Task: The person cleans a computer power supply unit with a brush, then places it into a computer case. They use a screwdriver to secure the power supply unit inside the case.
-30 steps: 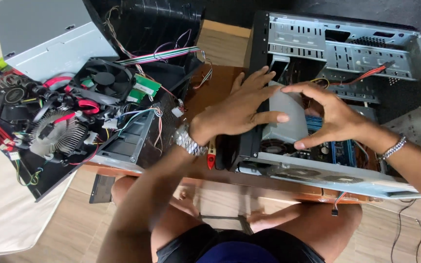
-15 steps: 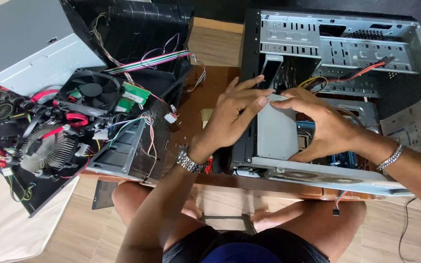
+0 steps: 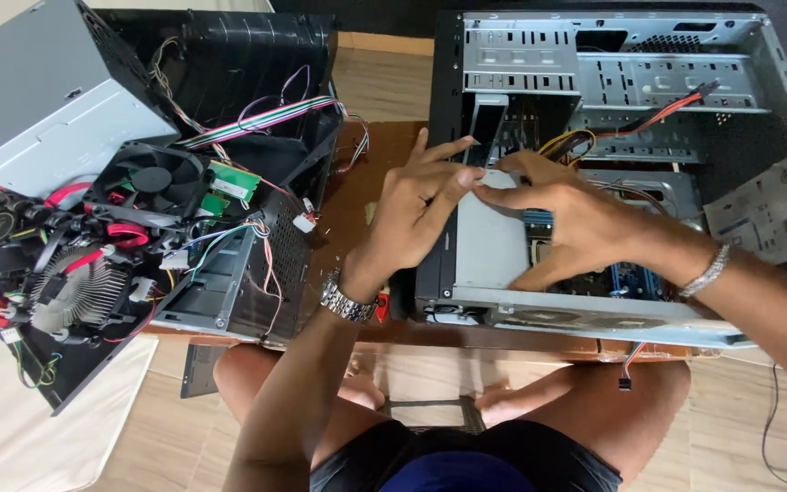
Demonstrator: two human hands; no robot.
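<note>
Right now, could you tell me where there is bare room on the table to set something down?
One bare strip of brown table lies between the black case and the open case, beside the left hand. Further left, fans, cables and the grey power supply crowd everything. The right hand reaches into the open case.

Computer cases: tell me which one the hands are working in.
The right-hand case, open with a silver metal interior; both hands, left and right, rest on its grey drive. The black case lies untouched.
</note>
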